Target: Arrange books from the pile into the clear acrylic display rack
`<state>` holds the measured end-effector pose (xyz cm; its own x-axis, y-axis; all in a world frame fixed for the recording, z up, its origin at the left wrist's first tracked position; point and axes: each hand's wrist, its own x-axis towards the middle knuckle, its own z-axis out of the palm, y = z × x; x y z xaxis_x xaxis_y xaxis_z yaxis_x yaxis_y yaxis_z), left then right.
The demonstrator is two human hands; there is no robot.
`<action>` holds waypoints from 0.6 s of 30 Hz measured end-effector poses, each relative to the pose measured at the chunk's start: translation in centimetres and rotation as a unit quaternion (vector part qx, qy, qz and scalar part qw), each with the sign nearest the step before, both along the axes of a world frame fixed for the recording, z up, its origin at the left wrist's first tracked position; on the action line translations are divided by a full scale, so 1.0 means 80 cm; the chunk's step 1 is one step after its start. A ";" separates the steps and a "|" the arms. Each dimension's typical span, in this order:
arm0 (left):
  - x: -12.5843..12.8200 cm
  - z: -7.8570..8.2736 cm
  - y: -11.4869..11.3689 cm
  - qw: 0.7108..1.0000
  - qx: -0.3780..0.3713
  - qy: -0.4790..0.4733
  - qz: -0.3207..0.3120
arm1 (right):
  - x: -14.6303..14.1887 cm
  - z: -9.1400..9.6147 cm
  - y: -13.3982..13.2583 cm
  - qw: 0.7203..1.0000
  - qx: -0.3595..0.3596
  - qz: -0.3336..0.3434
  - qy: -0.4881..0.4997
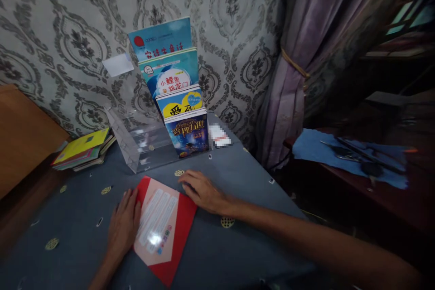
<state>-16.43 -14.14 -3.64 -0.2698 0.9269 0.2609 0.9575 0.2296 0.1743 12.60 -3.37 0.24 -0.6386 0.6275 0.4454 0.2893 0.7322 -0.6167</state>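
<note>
A red book (185,222) with a pale pink text panel lies tilted on the table, a bright glare spot on its cover. My left hand (124,219) rests along its left edge, fingers stretched out and touching the cover's side. At the upper right corner of the book is my right hand (202,192), its fingers loosely bent and apart, with the thumb mostly hidden. Beyond both hands stands a clear acrylic stepped rack (127,145). Its right side carries children's books in rising rows, with a dark blue book (188,135) in front and a teal book (163,38) at the back.
Left of the rack lies a stack of thin books (83,147), yellow on top, near a brown wooden panel (30,131). A blurred-out white item (219,136) lies right of the rack. Farther right, a purple curtain (288,77) hangs beside a blue cloth (312,147) bearing dark tools.
</note>
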 end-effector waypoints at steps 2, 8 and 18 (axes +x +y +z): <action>0.026 -0.003 0.006 1.000 0.007 -0.001 -0.018 | 0.010 0.003 0.002 1.000 -0.008 -0.005 -0.004; 0.101 0.017 0.024 0.997 0.017 -0.026 -0.076 | 0.036 -0.005 0.016 1.000 -0.023 -0.005 0.005; 0.077 0.051 0.070 0.979 0.020 -0.115 -0.167 | 0.049 -0.020 0.021 0.994 0.028 0.046 -0.092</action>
<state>-10.26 -8.52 0.44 -0.0095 0.9637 0.2669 0.9123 -0.1009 0.3969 16.52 -1.70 -1.33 -0.7660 0.5404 0.3482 0.3236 0.7921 -0.5176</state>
